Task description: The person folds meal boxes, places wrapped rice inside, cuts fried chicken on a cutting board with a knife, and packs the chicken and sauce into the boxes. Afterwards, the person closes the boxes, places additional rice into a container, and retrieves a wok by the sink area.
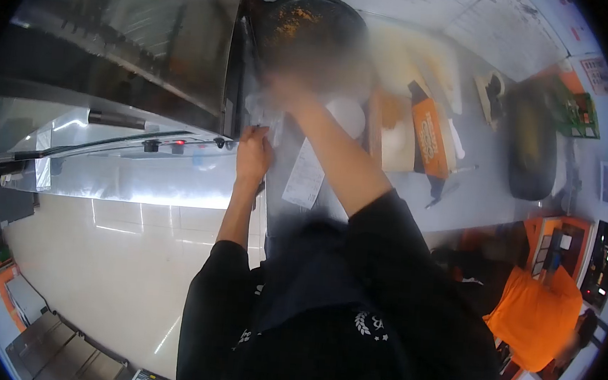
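Observation:
My left hand (254, 152) is at the counter's left edge beside the steel appliance, its fingers bent together over something clear and thin that I cannot make out. My right hand (283, 94) reaches forward, just below a round dark pan (299, 22) with orange-brown bits in it. A blurred patch hides most of its fingers. Close to the right wrist lies a white round item (346, 116). A printed paper slip (305, 179) rests on the counter under my right forearm.
Right of my forearm are an orange printed box (431, 137), a whitish board (446, 65) and a dark oval container (531, 143). A steel appliance (152, 28) stands at the left. A person in orange (533, 315) is at the lower right.

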Tool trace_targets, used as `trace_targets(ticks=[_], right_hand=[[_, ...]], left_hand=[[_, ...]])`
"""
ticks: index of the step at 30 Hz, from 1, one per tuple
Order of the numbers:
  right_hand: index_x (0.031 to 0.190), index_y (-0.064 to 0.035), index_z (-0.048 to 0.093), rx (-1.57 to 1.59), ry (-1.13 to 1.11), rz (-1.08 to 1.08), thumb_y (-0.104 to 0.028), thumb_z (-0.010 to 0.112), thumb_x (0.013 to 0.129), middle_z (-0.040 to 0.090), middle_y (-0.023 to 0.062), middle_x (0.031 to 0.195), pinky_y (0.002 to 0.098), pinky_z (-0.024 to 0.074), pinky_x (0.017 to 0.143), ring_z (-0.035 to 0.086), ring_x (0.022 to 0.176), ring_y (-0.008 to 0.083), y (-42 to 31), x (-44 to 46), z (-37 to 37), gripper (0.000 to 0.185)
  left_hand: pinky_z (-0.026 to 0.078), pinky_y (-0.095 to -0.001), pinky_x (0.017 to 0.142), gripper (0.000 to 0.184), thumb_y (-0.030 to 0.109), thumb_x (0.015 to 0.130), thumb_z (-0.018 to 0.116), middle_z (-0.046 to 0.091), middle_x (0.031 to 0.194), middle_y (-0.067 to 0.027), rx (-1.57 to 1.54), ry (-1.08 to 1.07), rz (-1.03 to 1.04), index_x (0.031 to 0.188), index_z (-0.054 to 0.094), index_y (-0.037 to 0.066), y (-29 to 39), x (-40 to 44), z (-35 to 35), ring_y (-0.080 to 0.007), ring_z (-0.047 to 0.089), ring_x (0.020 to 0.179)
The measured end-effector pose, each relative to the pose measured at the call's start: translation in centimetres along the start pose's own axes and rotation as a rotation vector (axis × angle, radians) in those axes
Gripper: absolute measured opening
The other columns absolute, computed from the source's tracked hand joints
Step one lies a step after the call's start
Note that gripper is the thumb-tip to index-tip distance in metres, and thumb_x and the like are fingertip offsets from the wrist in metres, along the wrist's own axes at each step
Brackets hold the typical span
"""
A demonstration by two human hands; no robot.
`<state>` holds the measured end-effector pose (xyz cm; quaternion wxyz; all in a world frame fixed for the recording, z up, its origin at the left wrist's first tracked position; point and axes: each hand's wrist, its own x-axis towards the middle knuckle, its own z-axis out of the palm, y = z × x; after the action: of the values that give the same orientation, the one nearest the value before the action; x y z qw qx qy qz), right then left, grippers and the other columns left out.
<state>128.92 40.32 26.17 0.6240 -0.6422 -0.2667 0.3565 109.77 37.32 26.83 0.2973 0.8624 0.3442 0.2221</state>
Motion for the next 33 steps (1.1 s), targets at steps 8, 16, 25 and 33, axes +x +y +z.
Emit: trace_targets(ticks=[8,16,25,33], right_hand=[[0.090,0.0060,0.065,0.152,0.145,0.220,-0.011,0.074,0.078,0.066,0.0136,0.084,0.0357,0.0489,0.064,0.062,0.073,0.0207,-11.7,-2.4,-4.0,0.022],[0.101,0.0088,0.062,0.157,0.338,0.365,-0.016,0.076,0.077,0.067,0.0149,0.089,0.0366,0.0499,0.076,0.064,0.081,0.0244,-10.8,-3.4,-3.5,0.038],[0.123,0.0060,0.042,-0.201,0.546,0.172,-0.018,0.073,0.078,0.062,0.0213,0.102,0.0389,0.0485,0.084,0.062,0.096,0.0324,-0.6,-3.5,-2.5,0.060],[0.125,-0.0015,0.045,-0.452,0.032,0.051,-0.019,0.063,0.085,0.066,0.0158,0.095,0.0375,0.0514,0.077,0.065,0.086,0.0263,-2.6,-19.4,-6.3,0.047]], left_hand=[[0.049,-0.0466,0.086,0.029,0.009,0.080,0.055,0.064,0.101,-0.0260,0.119,-0.062,0.095,0.106,0.068,0.008,0.9,12.2,1.0,-0.0425,0.061,0.095],[0.051,-0.0340,0.088,0.038,0.003,0.085,0.065,0.062,0.115,-0.0208,-0.830,0.008,-0.503,0.120,0.053,-0.008,-0.9,16.5,1.9,-0.0274,0.062,0.107],[0.044,-0.0391,0.101,0.048,0.005,0.095,0.049,0.038,0.143,-0.0229,-1.180,-0.025,-0.450,0.137,0.030,-0.006,-0.4,11.9,0.4,-0.0319,0.052,0.122],[0.048,-0.0328,0.087,0.035,0.014,0.089,0.061,0.064,0.110,-0.0166,-0.315,-0.108,-0.216,0.121,0.053,0.001,0.9,-3.8,0.0,-0.0229,0.063,0.100]])
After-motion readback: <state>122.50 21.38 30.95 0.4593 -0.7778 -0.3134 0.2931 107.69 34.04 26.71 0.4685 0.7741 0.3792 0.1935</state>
